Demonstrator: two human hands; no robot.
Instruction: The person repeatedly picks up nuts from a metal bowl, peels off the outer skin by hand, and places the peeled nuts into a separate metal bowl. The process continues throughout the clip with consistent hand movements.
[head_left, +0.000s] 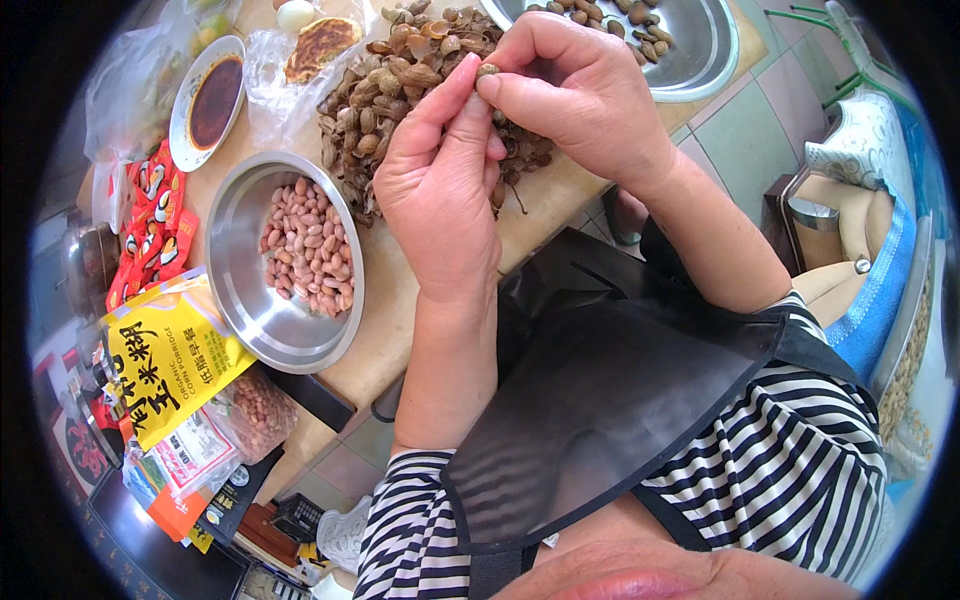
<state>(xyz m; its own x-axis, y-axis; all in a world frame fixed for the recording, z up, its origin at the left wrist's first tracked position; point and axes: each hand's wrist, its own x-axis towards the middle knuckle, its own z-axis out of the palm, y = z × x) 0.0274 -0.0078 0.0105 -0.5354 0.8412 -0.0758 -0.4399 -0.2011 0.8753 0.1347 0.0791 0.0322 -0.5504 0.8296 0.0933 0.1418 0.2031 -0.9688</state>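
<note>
Between the fingertips of my two hands is a peanut in its shell (487, 70). The thumb and forefinger of my right hand (577, 90) pinch it from the right. My left hand (446, 172) meets it from below, its thumb and forefinger at the shell. Under and behind the hands lies a heap of brown peanut shells (375, 97). Left of my left hand stands a steel bowl (232, 300) holding shelled pink peanuts (311, 247). A second metal basin (705, 56), beyond my right hand, holds unshelled peanuts (660, 37).
On the wooden table (375, 322) are a dish of dark sauce (216, 105), a flatbread (324, 49) on plastic, an egg (295, 15), red packets (157, 217) and a yellow food bag (172, 352). A chair (832, 232) stands at the right.
</note>
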